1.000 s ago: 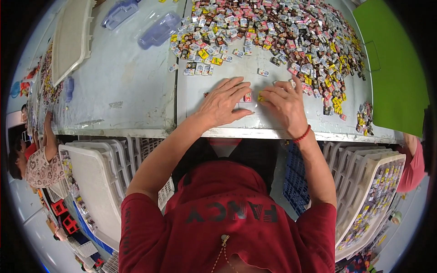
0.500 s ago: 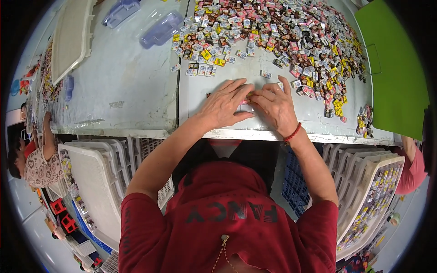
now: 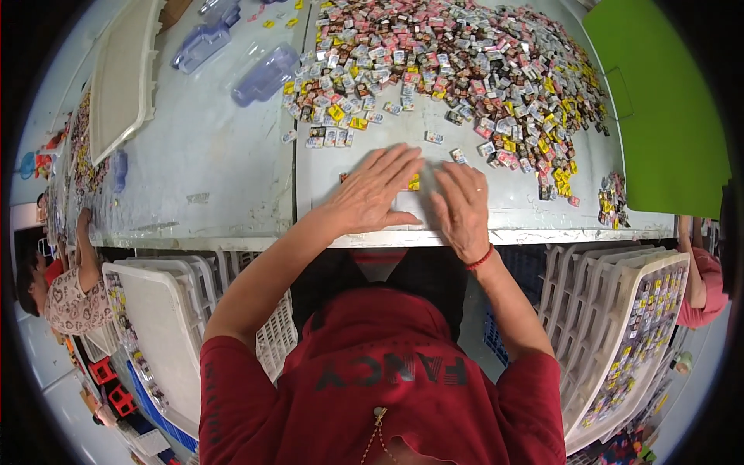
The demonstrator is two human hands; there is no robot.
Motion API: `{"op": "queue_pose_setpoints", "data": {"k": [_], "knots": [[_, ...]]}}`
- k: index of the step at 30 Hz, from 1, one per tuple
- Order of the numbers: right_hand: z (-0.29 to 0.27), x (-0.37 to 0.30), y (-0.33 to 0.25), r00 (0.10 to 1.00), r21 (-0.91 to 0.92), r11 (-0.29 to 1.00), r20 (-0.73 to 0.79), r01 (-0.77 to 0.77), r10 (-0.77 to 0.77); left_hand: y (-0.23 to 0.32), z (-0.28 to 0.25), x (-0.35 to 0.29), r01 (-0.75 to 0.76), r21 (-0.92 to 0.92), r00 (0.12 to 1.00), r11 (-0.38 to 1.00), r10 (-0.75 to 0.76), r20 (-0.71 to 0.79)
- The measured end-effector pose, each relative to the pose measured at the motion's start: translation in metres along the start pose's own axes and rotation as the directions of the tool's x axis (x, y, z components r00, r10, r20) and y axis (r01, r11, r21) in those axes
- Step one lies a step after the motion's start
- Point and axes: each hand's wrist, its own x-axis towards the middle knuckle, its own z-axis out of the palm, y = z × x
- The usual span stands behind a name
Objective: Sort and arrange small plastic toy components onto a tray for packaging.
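Observation:
My left hand lies flat near the table's front edge, its fingers stretched out to the right over a few small pieces that it mostly hides. A small yellow carton-shaped piece shows beside its fingers. To the right, my right hand has its fingers extended, with nothing visible in them. Just beyond its fingertips lies a small white piece, and another white piece is a little farther off. The big pile of small carton-shaped pieces, in white, pink, brown and yellow, spreads over the table beyond both hands.
Clear bluish plastic trays lie at the far left, near a white crate lid. A green board borders the table's right side. Stacked white crates stand below the edge. Co-workers are at left and right.
My right hand, earlier pinching beside the left fingers, has opened and drawn slightly toward me. The yellow piece now shows between the hands. The view has shifted a little.

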Motion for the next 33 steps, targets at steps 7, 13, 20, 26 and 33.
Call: {"op": "queue_pose_setpoints", "data": {"k": [7,13,20,26,33], "knots": [[-0.019,0.004,0.033,0.966,-0.179,0.95,-0.081,-0.255,0.245,-0.028,0.006,0.053,0.08,-0.101,0.988,0.992,-0.093,-0.124],[0.004,0.021,0.023,0.965,-0.198,0.947,-0.13,-0.252,0.229,-0.041,0.028,0.08,-0.005,-0.072,0.992,0.997,-0.004,-0.126],[-0.003,0.03,0.041,0.908,-0.037,0.91,-0.098,-0.413,0.408,-0.01,-0.012,0.084,0.516,-0.249,0.854,0.82,-0.47,0.224],[-0.027,0.053,0.059,0.975,-0.237,0.948,-0.121,-0.213,0.189,-0.029,0.005,0.074,-0.007,-0.101,0.993,0.995,-0.005,-0.116],[-0.011,0.046,0.064,0.969,-0.466,0.851,-0.145,-0.244,0.198,-0.036,0.013,0.076,0.059,-0.149,0.995,0.987,-0.07,-0.071]]}}
